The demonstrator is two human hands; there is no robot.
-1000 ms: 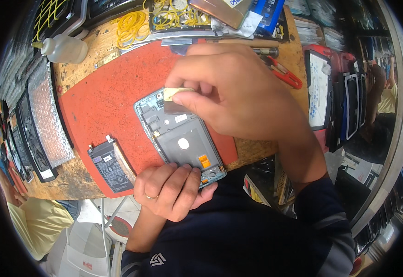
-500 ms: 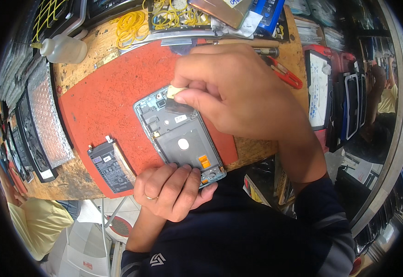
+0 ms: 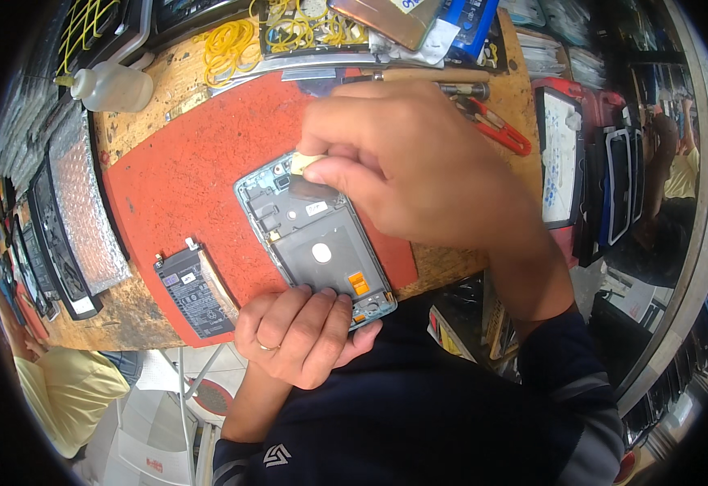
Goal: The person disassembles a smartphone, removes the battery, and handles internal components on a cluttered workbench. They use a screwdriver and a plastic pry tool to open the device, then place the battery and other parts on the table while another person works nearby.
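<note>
An opened phone frame [image 3: 295,247], without its back cover, lies tilted on a red mat [image 3: 167,182]. A white round spot and an orange patch show inside it. My left hand [image 3: 301,332] is closed around the frame's near end and lower left edge. Over the frame's far end, my right hand [image 3: 406,158] pinches a thin dark blade [image 3: 312,190] by its pale yellow handle end. The blade lies low across the frame's upper part; whether its edge touches is hard to tell. Left of the frame, a black phone battery [image 3: 196,296] rests apart on the mat.
Along the far edge lie yellow rubber bands [image 3: 231,50], a wooden-handled tool [image 3: 435,75] and red-handled pliers [image 3: 500,130]. A plastic bottle [image 3: 119,87] stands far left. Bubble wrap [image 3: 86,206] covers items at left. Another person's yellow shirt [image 3: 70,397] shows lower left.
My right hand has shifted very slightly, and the blade lies at a slightly different angle across the frame. My left hand, the frame and the battery have stayed in place.
</note>
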